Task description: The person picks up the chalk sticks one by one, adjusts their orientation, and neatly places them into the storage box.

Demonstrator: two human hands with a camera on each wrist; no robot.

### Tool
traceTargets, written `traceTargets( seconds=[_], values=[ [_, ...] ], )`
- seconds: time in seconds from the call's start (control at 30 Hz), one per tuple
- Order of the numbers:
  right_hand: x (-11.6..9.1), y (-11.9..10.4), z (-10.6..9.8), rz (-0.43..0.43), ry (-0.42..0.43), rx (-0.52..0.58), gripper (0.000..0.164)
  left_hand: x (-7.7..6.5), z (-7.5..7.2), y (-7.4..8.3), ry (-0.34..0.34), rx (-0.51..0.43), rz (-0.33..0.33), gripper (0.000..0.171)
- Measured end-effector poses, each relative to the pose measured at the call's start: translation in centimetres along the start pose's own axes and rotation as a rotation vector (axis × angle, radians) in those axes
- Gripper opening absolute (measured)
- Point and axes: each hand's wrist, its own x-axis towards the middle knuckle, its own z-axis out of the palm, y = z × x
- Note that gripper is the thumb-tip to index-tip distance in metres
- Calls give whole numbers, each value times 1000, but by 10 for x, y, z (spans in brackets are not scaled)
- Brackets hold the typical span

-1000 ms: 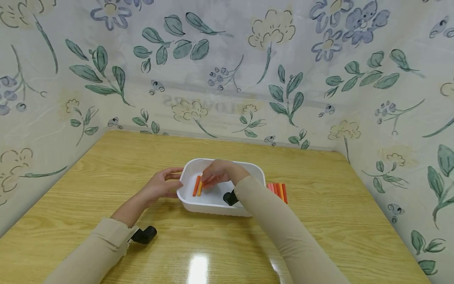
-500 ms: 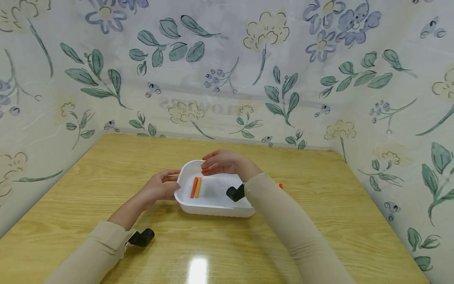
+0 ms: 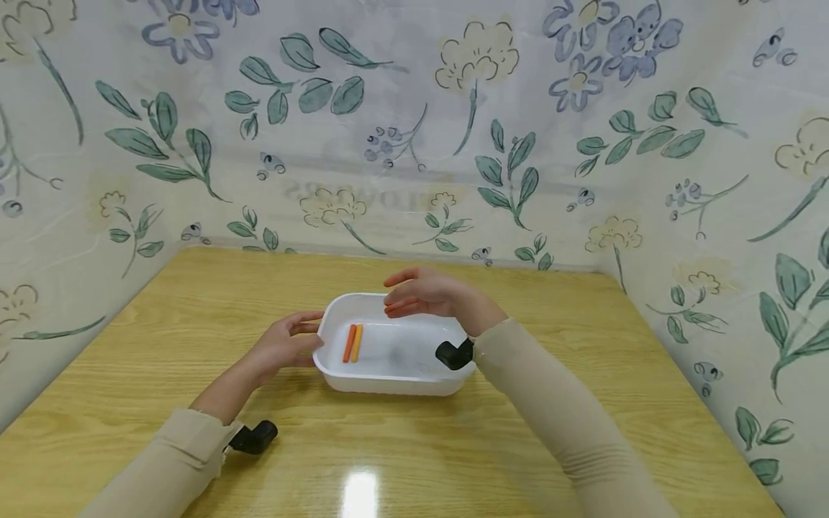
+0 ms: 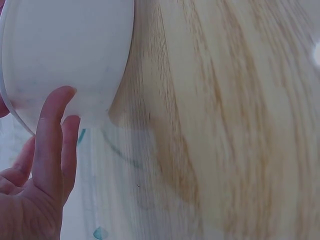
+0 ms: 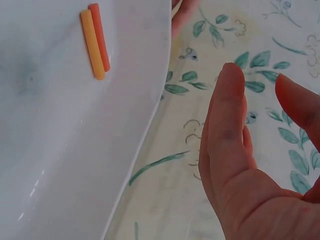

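A white rectangular container (image 3: 401, 386) with rounded corners stands on the table. Two short chalk-like sticks, a red-orange stick (image 3: 349, 343) and a yellow-orange stick (image 3: 357, 343), lie side by side inside, near its left end. My left hand (image 3: 291, 342) holds that end, thumb at the rim and fingers against the outer wall (image 4: 70, 55). Above the far rim hovers my right hand (image 3: 430, 293). Its thumb and fingers (image 5: 227, 110) are apart in the right wrist view, with nothing between them.
The wooden table (image 3: 401, 460) ends at a flower-patterned cloth (image 3: 388, 129) behind and at both sides. A black wrist camera mount (image 3: 255, 437) hangs at the left cuff, another mount (image 3: 455, 355) at the right. The right sleeve (image 3: 550, 403) covers the table just right of the container.
My right hand has let go of the yellow-orange stick, risen from the container and moved right. More sticks seen earlier right of the container are now hidden behind the sleeve.
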Motion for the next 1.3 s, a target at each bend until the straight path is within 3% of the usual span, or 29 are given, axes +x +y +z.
traceTargets(
  seconds=[0.3, 0.7, 1.3],
  values=[
    [-22, 12, -22, -32, 25, 36, 46, 1, 0, -1, 4, 5, -6, 65],
    [-58, 30, -60, -57, 134, 52, 44, 0, 1, 0, 10, 13, -3, 64],
    [-78, 93, -94, -44, 256, -11, 51, -2, 2, 1, 19, -2, -2, 63]
  ],
)
